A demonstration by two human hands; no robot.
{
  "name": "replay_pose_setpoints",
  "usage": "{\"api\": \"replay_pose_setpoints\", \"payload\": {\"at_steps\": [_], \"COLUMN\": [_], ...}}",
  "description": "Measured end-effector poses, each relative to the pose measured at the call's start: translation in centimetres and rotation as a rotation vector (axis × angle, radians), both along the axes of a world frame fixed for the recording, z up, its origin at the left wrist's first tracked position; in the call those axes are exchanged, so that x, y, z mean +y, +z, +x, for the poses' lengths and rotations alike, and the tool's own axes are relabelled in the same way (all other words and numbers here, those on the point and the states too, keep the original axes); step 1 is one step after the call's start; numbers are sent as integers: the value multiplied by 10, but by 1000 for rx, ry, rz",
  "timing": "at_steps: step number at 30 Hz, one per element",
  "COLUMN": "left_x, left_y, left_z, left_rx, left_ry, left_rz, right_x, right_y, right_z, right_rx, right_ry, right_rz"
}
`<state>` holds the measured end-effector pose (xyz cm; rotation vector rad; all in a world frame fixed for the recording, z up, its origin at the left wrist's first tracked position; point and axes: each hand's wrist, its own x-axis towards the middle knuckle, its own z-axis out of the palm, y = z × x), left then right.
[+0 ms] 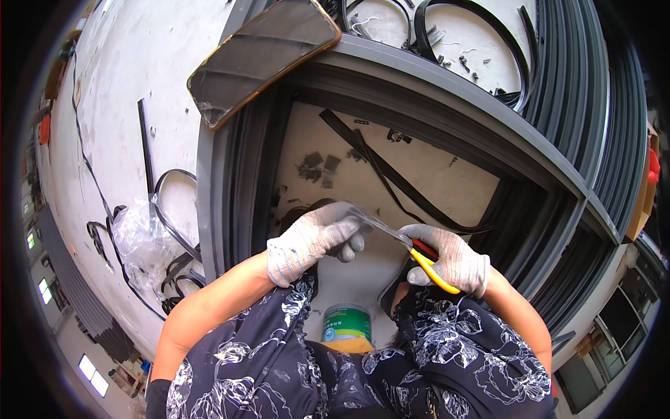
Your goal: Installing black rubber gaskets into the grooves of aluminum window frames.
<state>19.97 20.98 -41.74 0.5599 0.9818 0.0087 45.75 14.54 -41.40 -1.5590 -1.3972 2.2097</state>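
My left hand (317,237), in a whitish work glove, pinches one end of a thin, shiny greyish strip (380,225). The strip slants down to the right, to the jaws of a pair of pliers with red and yellow handles (436,272). Around those handles my gloved right hand (452,255) is closed. Whether the jaws bite into the strip is too small to tell. Both hands are above the near part of a dark grey frame (447,77). A large phone with a dark, cracked-looking screen (265,59) lies across the frame's upper left corner.
Black rubber strips (391,174) and small dark scraps lie inside the frame. More coiled strips (481,10) lie beyond it. Crumpled clear plastic (143,241) is on the floor at left. Long grey profiles (569,91) are stacked at right. A green-labelled bucket (347,322) stands between my knees.
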Motion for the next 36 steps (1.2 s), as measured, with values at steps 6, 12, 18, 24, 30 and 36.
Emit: {"api": "replay_pose_setpoints", "payload": {"at_steps": [6, 12, 18, 24, 30, 36], "left_x": [0, 0, 0, -2, -2, -8], "left_y": [5, 7, 8, 0, -3, -13], "left_z": [1, 2, 3, 4, 9, 9], "left_rx": [-19, -22, -33, -25, -70, -45], "left_ry": [-54, -57, -70, -69, 15, 100], "left_rz": [-3, -14, -3, -31, -23, -106], "right_x": [7, 14, 8, 0, -11, -16], "right_y": [3, 4, 2, -5, -58, -65], "right_z": [-8, -11, -10, -10, 9, 34], "right_rx": [-18, -71, -108, -164, -731, -917], "right_ry": [19, 86, 45, 92, 77, 255], "right_rz": [29, 126, 121, 106, 31, 79]}}
